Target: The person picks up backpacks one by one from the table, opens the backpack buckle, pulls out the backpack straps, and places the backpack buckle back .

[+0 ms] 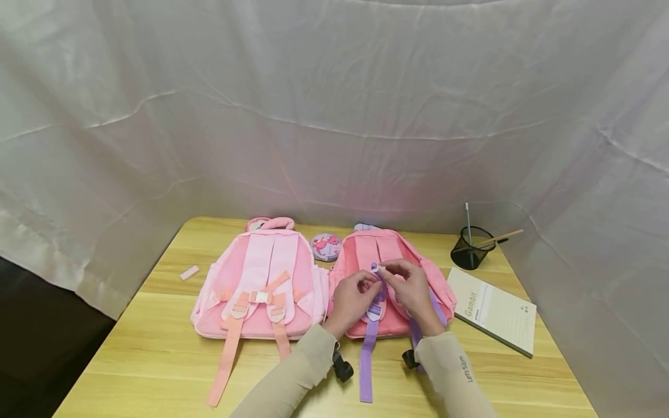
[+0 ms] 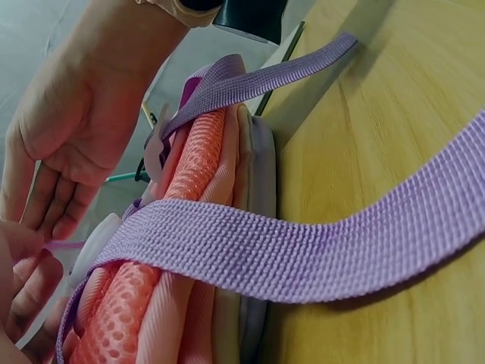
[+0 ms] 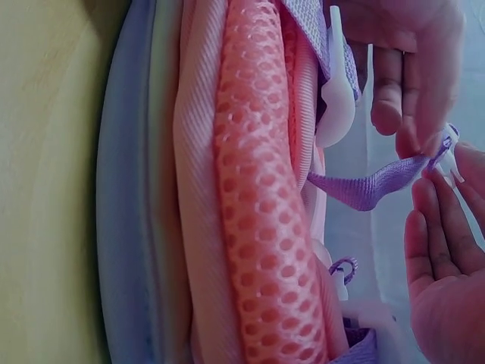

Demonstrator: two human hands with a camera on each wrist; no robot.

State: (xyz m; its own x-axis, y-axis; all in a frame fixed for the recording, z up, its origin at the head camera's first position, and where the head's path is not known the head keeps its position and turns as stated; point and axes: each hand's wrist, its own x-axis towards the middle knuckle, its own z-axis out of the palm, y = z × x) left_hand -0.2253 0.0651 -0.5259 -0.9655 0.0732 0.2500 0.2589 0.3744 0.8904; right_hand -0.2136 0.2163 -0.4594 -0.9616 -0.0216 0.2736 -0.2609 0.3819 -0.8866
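A coral backpack (image 1: 371,241) with purple straps lies back panel up on the table. Above it my left hand (image 1: 355,302) pinches a narrow purple webbing strap (image 3: 371,186). My right hand (image 1: 410,290) holds the white plastic buckle (image 3: 447,161) at that strap's end between thumb and fingers. In the left wrist view the left hand (image 2: 26,288) is partly cut off, with the right hand (image 2: 83,114) opposite. A white strap adjuster (image 2: 92,246) sits below the fingers. One wide purple strap (image 1: 367,366) trails toward the table's front.
A pink backpack (image 1: 253,244) with orange straps lies to the left, its white buckle (image 1: 259,297) joined across. A round patterned pouch (image 1: 326,247) is between the bags. At right are a notebook (image 1: 502,313) and a black mesh pen cup (image 1: 467,255). A small pink bar (image 1: 189,272) lies far left.
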